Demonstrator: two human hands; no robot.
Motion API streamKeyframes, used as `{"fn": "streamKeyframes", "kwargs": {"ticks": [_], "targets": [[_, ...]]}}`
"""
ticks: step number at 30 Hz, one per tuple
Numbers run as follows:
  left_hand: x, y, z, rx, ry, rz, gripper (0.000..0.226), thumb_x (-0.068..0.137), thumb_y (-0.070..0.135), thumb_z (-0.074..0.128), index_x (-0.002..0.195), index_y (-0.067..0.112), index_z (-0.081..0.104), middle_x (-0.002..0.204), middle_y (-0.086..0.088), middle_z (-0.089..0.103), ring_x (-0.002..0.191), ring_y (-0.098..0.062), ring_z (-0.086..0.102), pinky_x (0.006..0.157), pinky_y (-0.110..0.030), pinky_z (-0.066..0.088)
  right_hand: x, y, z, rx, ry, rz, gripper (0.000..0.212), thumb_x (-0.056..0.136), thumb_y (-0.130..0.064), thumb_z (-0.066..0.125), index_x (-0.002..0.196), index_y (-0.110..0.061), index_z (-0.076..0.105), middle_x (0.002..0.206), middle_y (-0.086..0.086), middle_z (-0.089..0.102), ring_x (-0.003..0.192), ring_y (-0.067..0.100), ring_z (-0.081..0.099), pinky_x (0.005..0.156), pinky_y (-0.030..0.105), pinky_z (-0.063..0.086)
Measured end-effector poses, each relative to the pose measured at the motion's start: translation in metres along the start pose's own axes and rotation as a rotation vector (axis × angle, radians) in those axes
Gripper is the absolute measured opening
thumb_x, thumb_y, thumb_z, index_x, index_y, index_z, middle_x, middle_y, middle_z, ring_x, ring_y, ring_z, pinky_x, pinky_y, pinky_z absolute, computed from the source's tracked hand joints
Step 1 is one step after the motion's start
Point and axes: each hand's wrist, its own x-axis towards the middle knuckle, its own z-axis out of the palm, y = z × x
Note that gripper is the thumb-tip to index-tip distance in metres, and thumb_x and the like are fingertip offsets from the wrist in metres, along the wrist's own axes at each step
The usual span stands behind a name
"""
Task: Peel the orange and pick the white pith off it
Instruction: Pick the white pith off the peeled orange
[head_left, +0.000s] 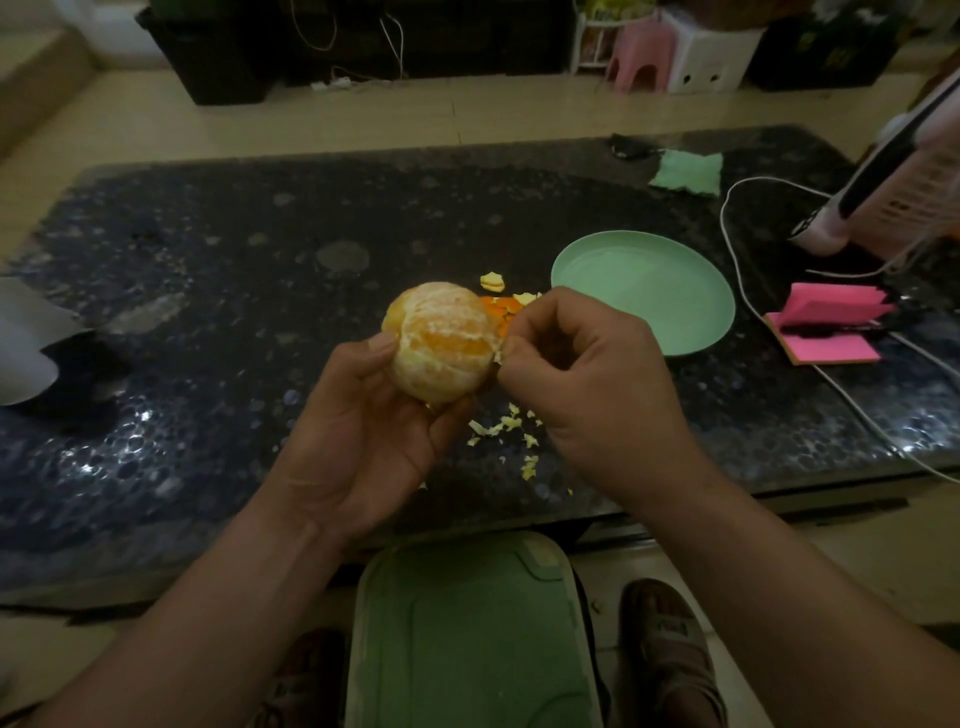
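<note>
The left hand (363, 436) cups the peeled orange (440, 343) above the dark bench (208, 291), thumb on its near-left side, fingers curled beneath. The right hand (587, 384) pinches a strip of pith (498, 355) at the orange's right edge — fingertips pressed together. Pith scraps (511, 431) lie on the bench below the hands, peel (501, 306) just behind the orange, a green plate (644, 291) to the right.
</note>
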Motion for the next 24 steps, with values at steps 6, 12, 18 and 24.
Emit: {"fn": "streamKeyframes", "kwargs": {"ticks": [6,12,18,24], "targets": [[-0.002,0.006,-0.003,-0.049,-0.016,-0.012,0.092,0.082,0.034,0.086,0.160,0.006,0.046,0.156,-0.024,0.053,0.125,-0.034,0.066,0.084,-0.029,0.063,0.003,0.001,-0.006,0.010,0.020,0.050,0.013,0.098,-0.010,0.069,0.085,-0.008,0.070,0.071,0.006,0.063,0.062,0.005,0.051,0.058,0.020,0.046],[-0.003,0.006,-0.001,-0.090,0.032,-0.004,0.072,0.088,0.034,0.075,0.151,0.004,0.055,0.144,-0.020,0.064,0.119,-0.035,0.071,0.083,-0.029,0.064,0.003,0.001,0.000,-0.068,-0.045,0.111,0.014,0.103,-0.013,0.063,0.101,-0.022,0.074,0.079,0.002,0.071,0.060,0.007,0.055,0.053,0.020,0.045],[0.001,0.003,0.001,-0.046,0.102,0.024,0.064,0.092,0.031,0.067,0.150,0.005,0.058,0.147,-0.019,0.064,0.128,-0.036,0.066,0.089,-0.032,0.064,0.003,0.004,0.000,-0.147,0.038,0.099,0.007,0.098,-0.014,0.067,0.094,-0.019,0.064,0.081,-0.001,0.066,0.073,0.016,0.061,0.062,0.026,0.051],[0.004,-0.001,0.003,0.005,0.159,0.036,0.065,0.089,0.021,0.071,0.150,0.005,0.056,0.148,-0.022,0.063,0.138,-0.039,0.061,0.098,-0.040,0.062,0.007,0.012,-0.005,-0.226,0.061,0.143,0.010,0.097,-0.017,0.070,0.091,-0.022,0.063,0.079,-0.002,0.067,0.072,0.013,0.062,0.065,0.032,0.053]]}}
